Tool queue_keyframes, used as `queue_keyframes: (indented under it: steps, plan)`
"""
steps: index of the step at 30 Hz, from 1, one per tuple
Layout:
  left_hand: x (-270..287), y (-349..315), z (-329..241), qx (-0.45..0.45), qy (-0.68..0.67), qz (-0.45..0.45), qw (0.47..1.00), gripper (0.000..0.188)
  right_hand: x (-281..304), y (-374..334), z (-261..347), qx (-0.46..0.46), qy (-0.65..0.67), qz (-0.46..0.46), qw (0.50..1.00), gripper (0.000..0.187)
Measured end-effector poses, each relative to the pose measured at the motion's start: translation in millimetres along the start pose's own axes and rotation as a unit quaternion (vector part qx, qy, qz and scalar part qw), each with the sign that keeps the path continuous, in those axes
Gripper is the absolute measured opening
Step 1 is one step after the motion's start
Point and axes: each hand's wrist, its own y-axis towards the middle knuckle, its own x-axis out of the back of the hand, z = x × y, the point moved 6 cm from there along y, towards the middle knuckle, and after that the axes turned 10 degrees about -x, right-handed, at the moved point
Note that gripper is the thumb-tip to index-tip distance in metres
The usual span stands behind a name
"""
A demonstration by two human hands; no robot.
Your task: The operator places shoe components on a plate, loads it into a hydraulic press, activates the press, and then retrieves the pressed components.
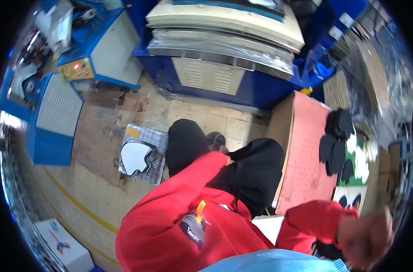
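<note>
1. A light-blue sheet [279, 262] is seen nearest the camera, along the lower edge.
2. The right hand [367, 238] is blurred; how far it is opened, or whether anything is gripped, cannot be told.
3. The left hand [227, 159] is rested against the black trousers [260, 170]; its fingers are partly hidden, so its grip cannot be told.
4. Dark cut pieces [332, 154] are stacked on the red board [301, 177], beyond the right hand, the nearer one in view; their long axis is pointed roughly away from the wearer.
5. Farther off, a blue machine [256, 90] is placed.
</note>
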Motion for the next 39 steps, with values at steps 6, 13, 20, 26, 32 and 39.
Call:
queue_keyframes:
  steps: [6, 13, 20, 26, 32, 39]
  plan:
    - [-2.2, 7.2, 18.1, -0.066, 0.061, -0.010, 0.996, 0.040, 93.4, -161.5, -193.1, -0.416, -0.446, 0.058, 0.790, 0.009]
    - [29.7, -42.0, 0.9, -0.118, -0.040, -0.037, 0.992, 0.028, 150.7, -340.9, -227.1, -0.474, -0.583, 0.218, 0.623, 0.030]
    - [130.3, -41.3, 13.7, -0.046, -0.050, -0.110, 0.992, 0.045, 175.9, -347.6, -234.2, -0.491, -0.537, 0.132, 0.673, 0.023]
    - [312.2, -27.3, 17.1, -0.102, 0.261, -0.305, 0.910, 0.038, 176.2, -348.0, -231.5, -0.475, -0.556, 0.127, 0.670, 0.026]
    - [465.6, -17.0, -27.2, -0.104, 0.291, -0.479, 0.822, 0.060, 178.7, -346.4, -237.0, -0.471, -0.539, 0.127, 0.687, 0.032]
    - [475.9, 21.4, -22.2, 0.043, 0.236, -0.399, 0.885, 0.081, 189.1, -344.6, -244.5, -0.532, -0.516, 0.125, 0.660, 0.030]
